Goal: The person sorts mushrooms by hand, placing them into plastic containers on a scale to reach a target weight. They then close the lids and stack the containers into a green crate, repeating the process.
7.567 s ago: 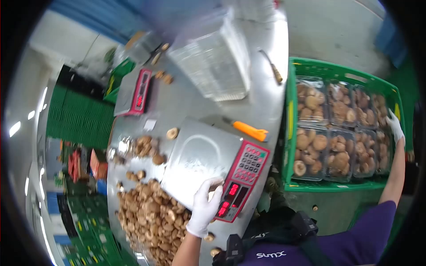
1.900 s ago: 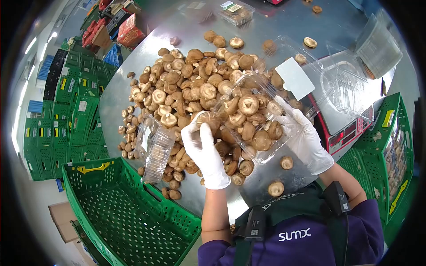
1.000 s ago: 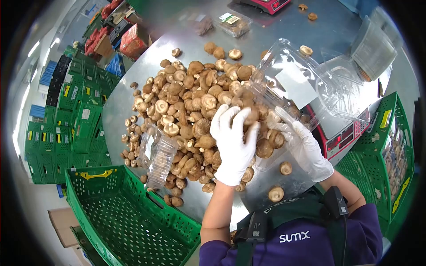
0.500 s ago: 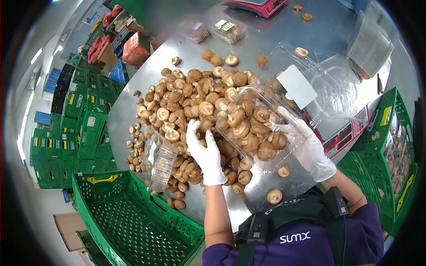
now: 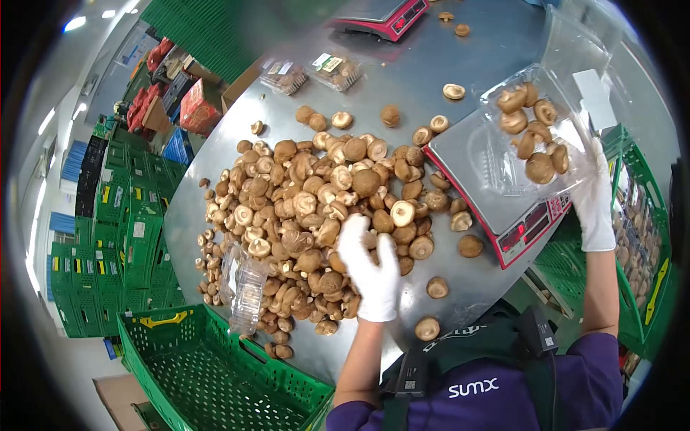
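Observation:
My gloved left hand (image 5: 372,276) rests at the near right edge of a heap of shiitake mushrooms (image 5: 295,208), thumb and fingers apart, with mushrooms showing between them. Off to the right, my gloved right hand (image 5: 595,197) grips the side of a clear plastic clamshell container (image 5: 503,169). Several shiitakes (image 5: 539,165) lie inside it, and its lid hangs open beside a white card (image 5: 594,97). The container overlaps the red and grey scale (image 5: 471,172), whose red display is lit.
An empty-looking green crate (image 5: 230,381) stands at the table's near left, by another clear container (image 5: 248,287). Two packed punnets (image 5: 334,70) and a second scale (image 5: 381,16) are at the back. A crate of mushrooms (image 5: 636,251) stands right; stacked green crates (image 5: 122,237) stand left.
My right hand has carried the container right, from over the heap to the scale, and it now shows fewer mushrooms. My left hand has shifted slightly right and down.

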A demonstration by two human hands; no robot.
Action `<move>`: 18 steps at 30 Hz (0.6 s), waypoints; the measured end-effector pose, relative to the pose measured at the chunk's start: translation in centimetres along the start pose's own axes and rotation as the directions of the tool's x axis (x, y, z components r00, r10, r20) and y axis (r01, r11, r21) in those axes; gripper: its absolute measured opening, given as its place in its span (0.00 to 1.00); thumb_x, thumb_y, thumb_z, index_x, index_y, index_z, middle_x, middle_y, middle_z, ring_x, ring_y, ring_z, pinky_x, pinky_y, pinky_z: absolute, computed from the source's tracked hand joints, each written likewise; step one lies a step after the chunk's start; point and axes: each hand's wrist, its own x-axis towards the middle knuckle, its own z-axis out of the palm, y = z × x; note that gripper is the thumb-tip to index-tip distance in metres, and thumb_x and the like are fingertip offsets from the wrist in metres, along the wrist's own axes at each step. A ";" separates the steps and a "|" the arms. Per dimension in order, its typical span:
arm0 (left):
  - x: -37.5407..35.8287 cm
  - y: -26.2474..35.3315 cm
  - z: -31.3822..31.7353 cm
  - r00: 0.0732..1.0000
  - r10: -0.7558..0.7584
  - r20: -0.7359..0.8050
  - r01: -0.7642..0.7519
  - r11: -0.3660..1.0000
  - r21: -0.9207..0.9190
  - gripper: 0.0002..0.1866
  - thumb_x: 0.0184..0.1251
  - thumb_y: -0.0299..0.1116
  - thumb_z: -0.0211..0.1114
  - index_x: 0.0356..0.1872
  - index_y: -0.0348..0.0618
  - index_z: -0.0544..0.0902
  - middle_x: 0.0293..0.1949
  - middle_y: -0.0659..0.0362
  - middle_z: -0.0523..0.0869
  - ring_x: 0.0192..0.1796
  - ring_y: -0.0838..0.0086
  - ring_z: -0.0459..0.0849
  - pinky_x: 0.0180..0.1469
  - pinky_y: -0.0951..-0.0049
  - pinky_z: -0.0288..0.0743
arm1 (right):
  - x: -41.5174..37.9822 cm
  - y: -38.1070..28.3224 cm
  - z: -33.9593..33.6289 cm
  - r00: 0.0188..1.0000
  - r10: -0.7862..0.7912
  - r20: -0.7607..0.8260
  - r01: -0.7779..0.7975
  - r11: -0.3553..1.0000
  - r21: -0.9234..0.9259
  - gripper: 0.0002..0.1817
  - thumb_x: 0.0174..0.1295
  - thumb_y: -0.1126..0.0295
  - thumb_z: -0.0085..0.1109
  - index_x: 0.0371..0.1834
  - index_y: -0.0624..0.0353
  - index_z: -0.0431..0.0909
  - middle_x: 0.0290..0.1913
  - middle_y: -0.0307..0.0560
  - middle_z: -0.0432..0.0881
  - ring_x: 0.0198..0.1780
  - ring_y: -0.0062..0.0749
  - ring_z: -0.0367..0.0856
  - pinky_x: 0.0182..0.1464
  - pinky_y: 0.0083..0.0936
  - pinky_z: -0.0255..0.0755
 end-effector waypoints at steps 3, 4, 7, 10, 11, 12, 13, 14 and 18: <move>-0.3 4.4 3.5 0.962 0.176 0.208 -0.134 0.971 -0.200 0.29 0.61 0.27 0.71 0.65 0.38 0.74 0.65 0.46 0.76 0.68 0.52 0.73 0.71 0.57 0.66 | 2.1 -1.7 -3.8 0.997 0.005 -0.083 -0.011 0.997 -0.073 0.29 0.77 0.50 0.47 0.74 0.55 0.66 0.66 0.51 0.77 0.65 0.37 0.76 0.66 0.37 0.71; -0.3 5.7 4.9 0.931 0.237 0.277 -0.170 0.955 -0.245 0.31 0.59 0.28 0.74 0.65 0.39 0.74 0.66 0.46 0.75 0.68 0.50 0.72 0.71 0.56 0.66 | 2.3 -2.4 -3.5 0.997 -0.012 -0.076 0.004 0.995 -0.098 0.28 0.77 0.51 0.48 0.72 0.56 0.69 0.62 0.52 0.80 0.63 0.39 0.77 0.65 0.37 0.70; 0.3 9.4 9.3 0.830 0.442 0.339 -0.328 0.880 -0.344 0.37 0.55 0.39 0.78 0.67 0.45 0.75 0.68 0.49 0.74 0.69 0.49 0.71 0.70 0.51 0.64 | 4.3 -3.2 -4.2 0.996 -0.076 0.038 0.083 0.952 -0.295 0.32 0.74 0.44 0.49 0.72 0.54 0.72 0.63 0.48 0.80 0.63 0.33 0.76 0.67 0.37 0.66; 1.4 12.4 12.3 0.725 0.541 0.425 -0.479 0.841 -0.252 0.37 0.55 0.42 0.77 0.68 0.49 0.75 0.68 0.52 0.74 0.70 0.51 0.70 0.70 0.48 0.60 | 5.4 -3.7 -4.0 0.986 -0.139 0.096 0.165 0.914 -0.370 0.31 0.74 0.44 0.51 0.69 0.56 0.73 0.66 0.48 0.78 0.65 0.35 0.76 0.70 0.38 0.65; 1.7 13.1 13.2 0.725 0.533 0.436 -0.492 0.844 -0.212 0.31 0.57 0.42 0.75 0.63 0.54 0.78 0.61 0.56 0.78 0.68 0.55 0.71 0.69 0.46 0.58 | 6.0 -3.7 -4.3 0.985 -0.141 0.099 0.168 0.923 -0.348 0.31 0.73 0.45 0.52 0.69 0.56 0.74 0.67 0.48 0.78 0.66 0.35 0.75 0.69 0.37 0.66; 1.8 12.9 14.2 0.706 0.559 0.435 -0.527 0.825 -0.204 0.27 0.58 0.40 0.74 0.61 0.54 0.79 0.58 0.57 0.79 0.67 0.56 0.72 0.68 0.46 0.58 | 6.5 -3.7 -4.6 0.985 -0.140 0.105 0.167 0.932 -0.322 0.30 0.73 0.46 0.53 0.69 0.57 0.74 0.67 0.49 0.78 0.66 0.35 0.75 0.69 0.37 0.66; 1.7 12.0 15.5 0.688 0.582 0.434 -0.560 0.806 -0.193 0.24 0.59 0.39 0.73 0.58 0.55 0.80 0.54 0.59 0.79 0.66 0.56 0.73 0.68 0.47 0.59 | 6.6 -4.0 -4.6 0.979 -0.137 0.149 0.178 0.932 -0.315 0.30 0.74 0.51 0.55 0.72 0.58 0.70 0.68 0.49 0.77 0.66 0.34 0.76 0.68 0.34 0.68; 2.2 11.9 16.0 0.670 0.602 0.435 -0.591 0.787 -0.180 0.21 0.60 0.37 0.72 0.55 0.55 0.81 0.51 0.60 0.80 0.65 0.57 0.73 0.67 0.47 0.60 | 6.8 -4.4 -4.5 0.965 -0.142 0.221 0.224 0.886 -0.407 0.29 0.74 0.53 0.54 0.72 0.58 0.69 0.68 0.49 0.77 0.66 0.34 0.76 0.68 0.33 0.68; 4.0 12.3 16.2 0.712 0.594 0.375 -0.514 0.804 -0.299 0.17 0.58 0.28 0.71 0.49 0.54 0.84 0.42 0.62 0.80 0.59 0.58 0.78 0.63 0.54 0.65 | 5.9 -4.8 -2.7 0.921 -0.049 0.388 0.286 0.760 -0.583 0.25 0.74 0.61 0.53 0.69 0.63 0.73 0.65 0.50 0.78 0.64 0.34 0.77 0.67 0.31 0.69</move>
